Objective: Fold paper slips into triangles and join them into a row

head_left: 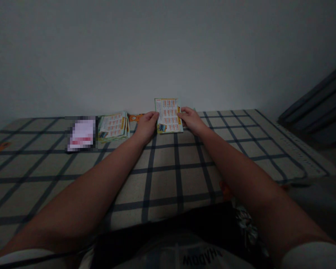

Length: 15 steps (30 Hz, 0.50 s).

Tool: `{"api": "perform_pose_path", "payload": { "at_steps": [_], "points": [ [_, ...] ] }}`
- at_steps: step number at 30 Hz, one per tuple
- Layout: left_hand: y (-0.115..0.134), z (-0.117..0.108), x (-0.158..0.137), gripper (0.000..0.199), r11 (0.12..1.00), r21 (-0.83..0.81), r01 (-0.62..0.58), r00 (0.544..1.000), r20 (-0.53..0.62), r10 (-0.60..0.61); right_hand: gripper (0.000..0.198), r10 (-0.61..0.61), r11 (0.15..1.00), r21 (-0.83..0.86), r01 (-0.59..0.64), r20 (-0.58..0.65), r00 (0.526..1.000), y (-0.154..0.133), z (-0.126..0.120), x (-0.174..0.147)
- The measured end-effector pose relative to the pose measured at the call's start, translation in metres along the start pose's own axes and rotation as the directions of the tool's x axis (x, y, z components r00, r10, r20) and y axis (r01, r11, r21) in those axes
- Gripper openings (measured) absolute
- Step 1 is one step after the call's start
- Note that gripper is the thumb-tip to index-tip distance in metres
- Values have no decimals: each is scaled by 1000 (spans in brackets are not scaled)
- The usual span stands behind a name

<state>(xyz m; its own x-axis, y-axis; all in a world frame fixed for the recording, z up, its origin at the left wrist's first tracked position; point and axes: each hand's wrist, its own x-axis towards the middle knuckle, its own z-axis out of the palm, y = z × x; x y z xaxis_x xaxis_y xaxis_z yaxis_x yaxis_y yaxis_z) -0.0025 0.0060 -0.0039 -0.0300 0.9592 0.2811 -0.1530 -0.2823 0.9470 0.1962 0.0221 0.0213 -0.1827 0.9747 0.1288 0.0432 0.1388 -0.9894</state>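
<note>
A printed leaflet (168, 117) with rows of small orange and white blocks and a yellow strip is held up between my two hands. My left hand (149, 126) pinches its left edge, and my right hand (192, 119) grips its right edge with the thumb over the front. Whether more than one sheet is in my hands I cannot tell. To the left of my left hand lies a loose stack of similar leaflets (112, 126), their edges uneven. A small bit of something pale green shows just behind my right hand.
A checked cloth (162, 186) with dark lines covers the table. At its left lies a pixelated object (82, 132) with a lit pinkish surface. The grey wall (168, 52) rises behind the table. Dark slanted panels (319, 108) stand at the far right.
</note>
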Motion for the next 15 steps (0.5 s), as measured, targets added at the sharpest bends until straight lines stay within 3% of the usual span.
{"api": "perform_pose_path", "payload": {
  "at_steps": [7,13,15],
  "points": [
    [-3,-3,1,24,993,85,-82,996,-28,84,6,1,999,39,-1,19,1000,-1,0,-2],
    [-4,-4,3,30,973,161,-165,972,-141,188,21,-6,996,94,-8,151,988,2,11,-4],
    [-2,-4,3,34,961,206,-186,965,-144,217,24,-19,995,95,6,138,990,4,17,-3]
  ]
}}
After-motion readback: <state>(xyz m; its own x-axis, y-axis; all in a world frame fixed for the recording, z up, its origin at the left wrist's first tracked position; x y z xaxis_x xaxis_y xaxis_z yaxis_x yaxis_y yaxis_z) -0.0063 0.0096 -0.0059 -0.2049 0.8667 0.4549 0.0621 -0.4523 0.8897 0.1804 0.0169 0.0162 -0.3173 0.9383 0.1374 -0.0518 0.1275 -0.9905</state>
